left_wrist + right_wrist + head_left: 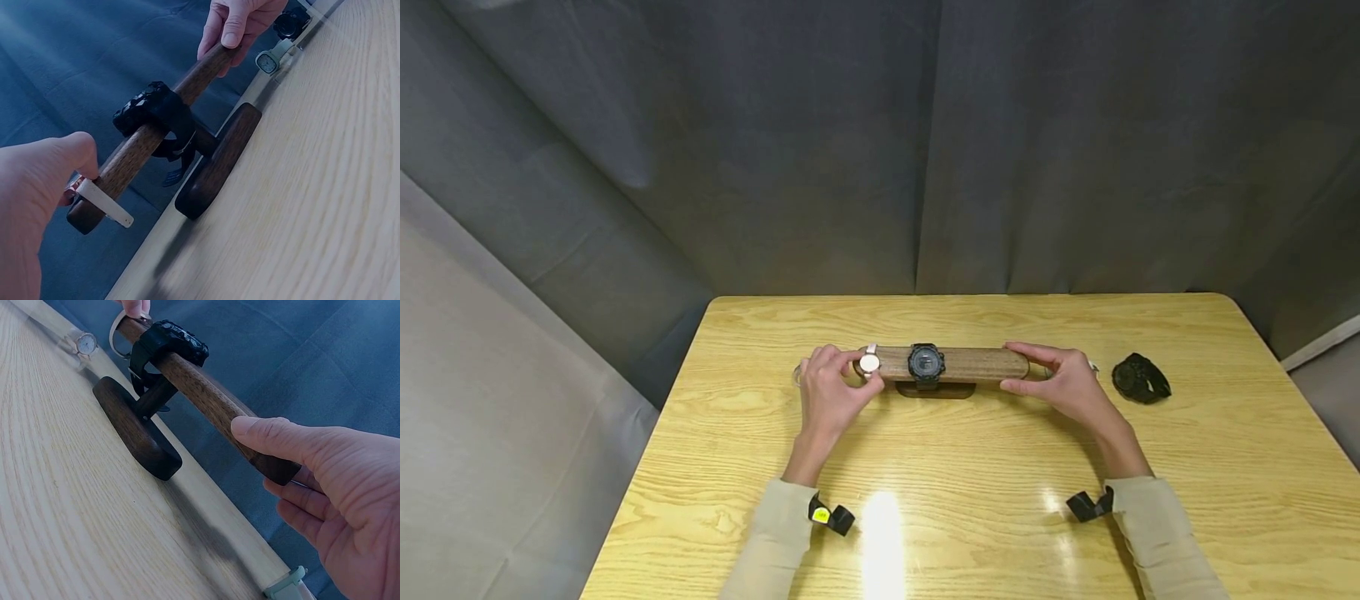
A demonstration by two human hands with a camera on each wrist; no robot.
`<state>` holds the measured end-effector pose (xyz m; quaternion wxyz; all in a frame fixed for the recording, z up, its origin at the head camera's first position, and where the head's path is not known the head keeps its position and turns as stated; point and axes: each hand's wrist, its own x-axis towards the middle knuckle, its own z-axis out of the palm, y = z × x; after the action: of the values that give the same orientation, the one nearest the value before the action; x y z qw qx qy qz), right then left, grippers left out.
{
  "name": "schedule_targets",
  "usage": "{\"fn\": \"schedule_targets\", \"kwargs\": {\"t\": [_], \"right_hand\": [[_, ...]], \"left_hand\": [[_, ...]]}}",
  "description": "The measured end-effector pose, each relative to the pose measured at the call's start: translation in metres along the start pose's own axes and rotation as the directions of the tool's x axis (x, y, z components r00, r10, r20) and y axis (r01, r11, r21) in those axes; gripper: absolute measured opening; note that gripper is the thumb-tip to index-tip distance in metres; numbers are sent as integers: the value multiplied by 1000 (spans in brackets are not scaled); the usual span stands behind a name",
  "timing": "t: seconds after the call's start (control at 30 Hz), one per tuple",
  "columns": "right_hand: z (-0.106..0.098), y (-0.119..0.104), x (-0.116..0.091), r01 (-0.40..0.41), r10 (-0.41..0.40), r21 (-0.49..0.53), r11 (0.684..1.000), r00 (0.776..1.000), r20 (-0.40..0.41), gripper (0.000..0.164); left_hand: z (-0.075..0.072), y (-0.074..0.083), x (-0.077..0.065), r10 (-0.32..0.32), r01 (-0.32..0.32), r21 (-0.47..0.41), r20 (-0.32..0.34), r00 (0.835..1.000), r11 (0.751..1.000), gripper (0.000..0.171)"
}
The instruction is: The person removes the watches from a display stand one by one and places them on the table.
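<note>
A dark wooden watch stand point(977, 364), a crossbar on a short post and flat base point(134, 425), stands upright on the table. Around the left end of its bar sits a small watch point(869, 363) with a round pale face and whitish strap point(106, 203). My left hand point(829, 392) pinches this watch between thumb and fingers. A chunky black watch point(927, 362) is looped around the middle of the bar, its strap hanging below. My right hand point(1069, 383) holds the bar's right end, thumb on the near side and fingers on the far side.
Another black watch point(1138, 379) lies on the wooden table point(970, 467) to the right. A pale green watch with a squarish face point(267, 61) is near my right hand. Left of the stand lies a round-faced watch point(84, 344). Grey curtains point(820, 167) hang behind the table.
</note>
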<state>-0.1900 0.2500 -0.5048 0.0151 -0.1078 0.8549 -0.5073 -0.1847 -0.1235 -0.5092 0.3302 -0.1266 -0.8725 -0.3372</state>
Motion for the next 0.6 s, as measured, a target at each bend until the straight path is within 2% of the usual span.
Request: {"fn": "schedule_targets", "kwargs": {"t": [0.6], "right_hand": [[-1,1,0,-10,10,-24,1000,1000,1,63]], "left_hand": [[-8,-6,4,-24,23,15,17,1000,1000,26]]}}
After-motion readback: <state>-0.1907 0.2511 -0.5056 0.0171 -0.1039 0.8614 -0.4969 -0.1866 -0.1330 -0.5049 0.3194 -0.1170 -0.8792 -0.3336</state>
